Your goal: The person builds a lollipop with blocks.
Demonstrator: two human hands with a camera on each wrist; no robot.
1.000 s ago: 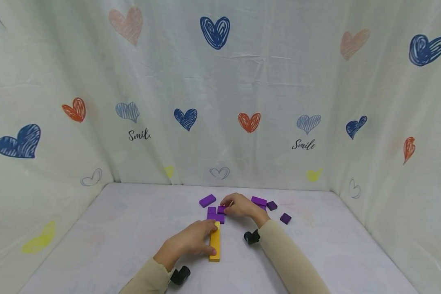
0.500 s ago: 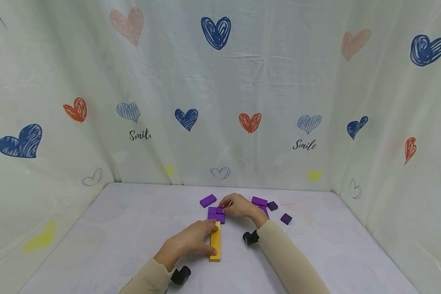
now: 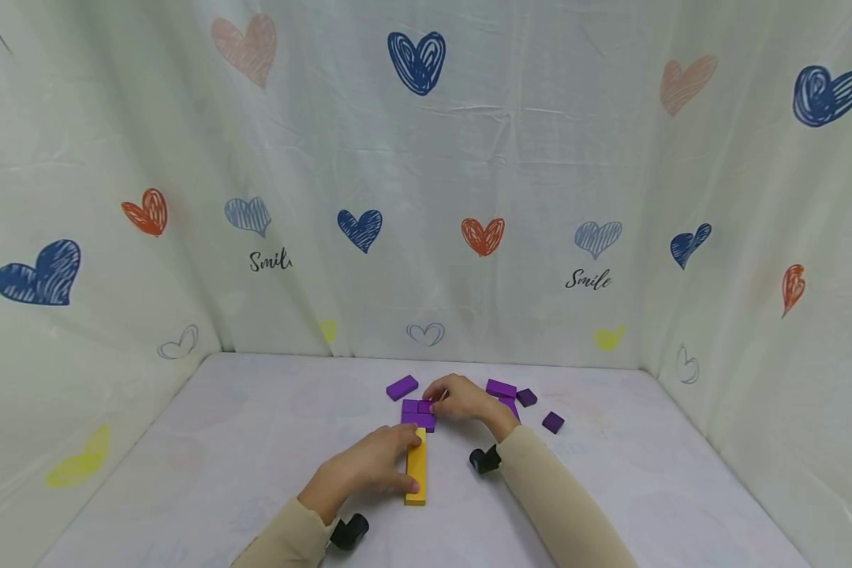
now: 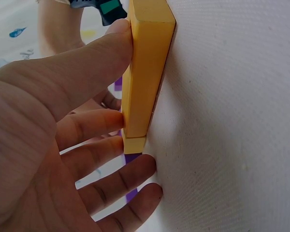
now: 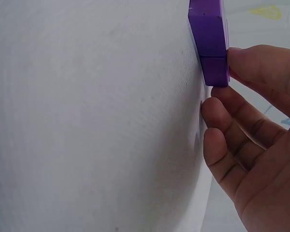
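My left hand [image 3: 369,464] touches a long yellow block [image 3: 415,473] lying flat, thumb near its close end and index finger near its far end. In the left wrist view a seam crosses the yellow block [image 4: 147,77] toward its far end, and the other fingers are spread. Beyond it sits a cluster of purple blocks [image 3: 417,420], set side by side. At the cluster's right, my right hand [image 3: 461,397] pinches a small purple block [image 3: 424,406] between thumb and index finger. In the right wrist view this purple block [image 5: 215,71] lies against another purple block [image 5: 208,31].
A loose purple block [image 3: 401,386] lies behind the cluster, to the left. Right of my right hand are more purple blocks [image 3: 500,388], partly covered by the wrist, and small dark purple blocks [image 3: 553,423]. A heart-printed curtain [image 3: 426,158] stands behind the white table [image 3: 255,442].
My right hand has moved slightly left with the small purple block, closing the gap to the purple block beside it. My left hand stays on the yellow block.
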